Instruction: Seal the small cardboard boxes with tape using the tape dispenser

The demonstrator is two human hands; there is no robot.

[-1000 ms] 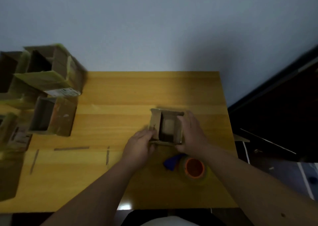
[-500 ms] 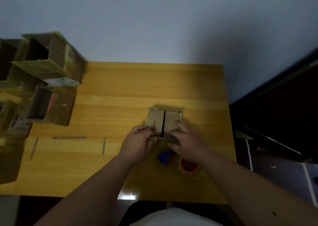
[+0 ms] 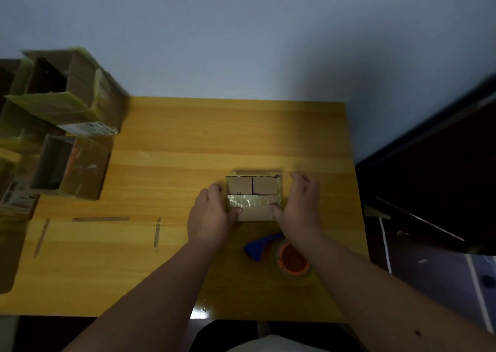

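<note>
A small cardboard box [image 3: 264, 185] sits on the wooden table [image 3: 188, 142], right of centre. Its two top flaps are folded down and meet at a dark seam. A shiny strip of old tape crosses its near face. My left hand [image 3: 212, 214] holds the box's left near corner, with the thumb on the near face. My right hand [image 3: 299, 206] is beside the right side, fingers straight and slightly apart from the box, with only the thumb touching the near face. The tape dispenser [image 3: 291, 260], with its blue handle and orange-cored roll, lies just behind my right wrist.
Several open cardboard boxes [image 3: 72, 169] with yellowish tape are stacked along the table's left side. Thin tape strips [image 3: 100, 219] are stuck on the tabletop to the left of my hands. The table ends at the right, beside dark furniture [image 3: 440, 180].
The box was open a second ago. Its flaps are now folded shut, and my hands have moved from the flaps to the box's sides and near face.
</note>
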